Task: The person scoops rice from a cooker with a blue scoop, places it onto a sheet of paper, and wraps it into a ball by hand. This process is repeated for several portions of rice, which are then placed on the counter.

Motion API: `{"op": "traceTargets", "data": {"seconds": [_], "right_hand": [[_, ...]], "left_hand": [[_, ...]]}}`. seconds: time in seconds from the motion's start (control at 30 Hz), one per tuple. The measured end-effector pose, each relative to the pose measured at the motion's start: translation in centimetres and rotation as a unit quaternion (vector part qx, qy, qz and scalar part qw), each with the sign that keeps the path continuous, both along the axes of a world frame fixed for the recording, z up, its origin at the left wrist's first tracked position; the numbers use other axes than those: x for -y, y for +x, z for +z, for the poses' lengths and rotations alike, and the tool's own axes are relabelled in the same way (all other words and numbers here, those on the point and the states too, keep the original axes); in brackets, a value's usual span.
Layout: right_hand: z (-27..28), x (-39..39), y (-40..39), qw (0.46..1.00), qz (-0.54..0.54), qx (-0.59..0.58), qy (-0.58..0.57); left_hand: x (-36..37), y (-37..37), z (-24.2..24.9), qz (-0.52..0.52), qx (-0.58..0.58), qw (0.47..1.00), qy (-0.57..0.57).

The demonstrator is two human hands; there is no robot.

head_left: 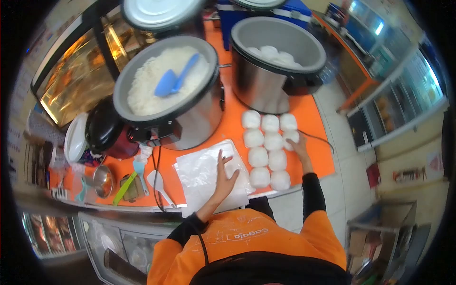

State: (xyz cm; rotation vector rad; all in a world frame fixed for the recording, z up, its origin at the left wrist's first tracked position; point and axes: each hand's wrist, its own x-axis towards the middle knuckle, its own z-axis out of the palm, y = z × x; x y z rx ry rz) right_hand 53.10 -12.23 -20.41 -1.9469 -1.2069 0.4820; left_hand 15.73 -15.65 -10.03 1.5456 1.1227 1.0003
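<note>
Orange shirt nearest; ahead, 10 white bundles sit on the desk. Right hand touches 1, grip unclear; left hand is splayed over white sheets. Behind, 2 cookers block the far side; a black cable lies rightward.

Silver lid cropped, blue box partly hidden

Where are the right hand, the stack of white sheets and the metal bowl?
Right hand point(299, 147): head view, on the middle of the hand.
Stack of white sheets point(197, 172): head view, on a bare part of its top.
Metal bowl point(99, 176): head view, on its inner wall.
</note>
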Motion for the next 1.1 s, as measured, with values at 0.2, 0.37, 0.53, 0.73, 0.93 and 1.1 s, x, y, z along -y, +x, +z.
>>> {"op": "traceTargets", "data": {"seconds": [0.2,0.37,0.53,0.73,0.93,1.1], "right_hand": [[18.1,-3.4,-7.7,0.934,-0.043,0.288,0.205],[34.8,-13.0,-24.0,0.804,0.339,0.261,0.414],[28.7,-28.1,-31.6,0.673,0.632,0.367,0.114],[28.0,-31.7,-36.0,0.680,0.568,0.435,0.158],[31.6,-35.5,-37.1,0.746,0.398,0.397,0.358],[31.1,-35.9,-36.7,0.761,0.364,0.535,0.046]], "left_hand": [[0.9,-9.8,4.7,0.220,-0.054,0.960,0.166],[-3.7,-13.6,8.9,0.302,-0.082,0.895,0.319],[-10.2,-13.2,13.0,0.361,-0.158,0.823,0.410],[-12.0,-12.6,12.1,0.374,-0.191,0.801,0.427],[-12.6,-12.6,11.2,0.383,-0.174,0.783,0.458],[-12.5,-13.1,11.6,0.367,-0.182,0.779,0.474]]}}
